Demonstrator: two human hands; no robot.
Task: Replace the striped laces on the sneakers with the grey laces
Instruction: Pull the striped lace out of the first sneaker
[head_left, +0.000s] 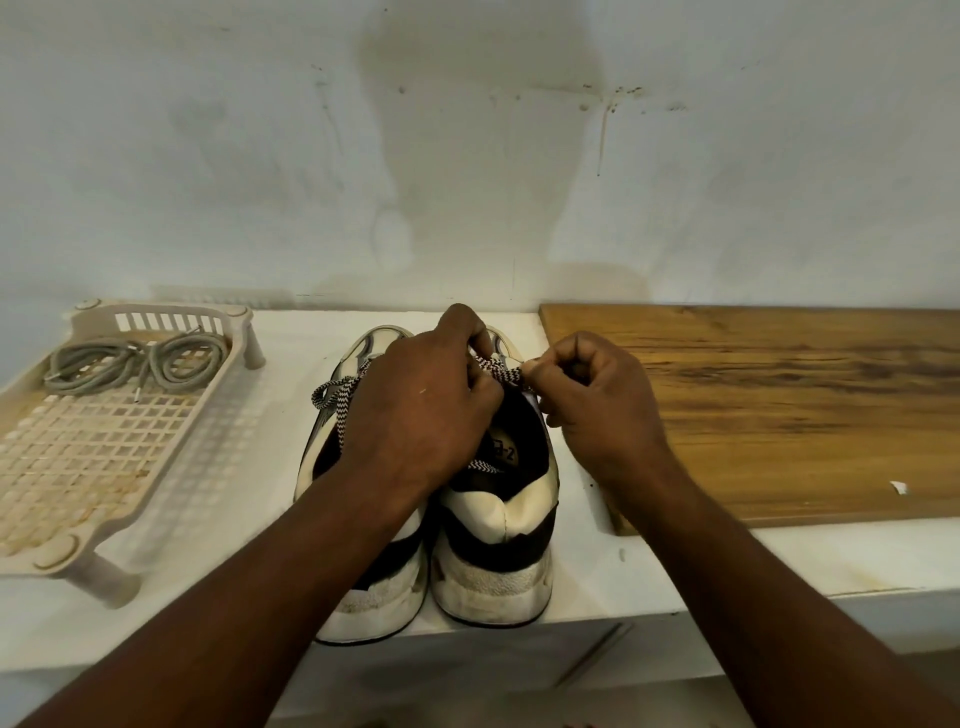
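Two white and black sneakers stand heel-first toward me on a white shelf: the left sneaker (371, 582) and the right sneaker (496, 545). A black-and-white striped lace (498, 373) stretches across the top of the right sneaker. My left hand (421, 415) pinches one side of it and covers much of the tongue. My right hand (597, 400) pinches the other side between thumb and fingers. A striped loop (330, 395) hangs over the left sneaker. The grey laces (137, 361) lie coiled in a beige plastic basket (93, 457) at the left.
A wooden board (769, 405) lies on the shelf right of the sneakers. A stained white wall (467, 156) rises just behind. The sneakers' heels reach the shelf's front edge (597, 621).
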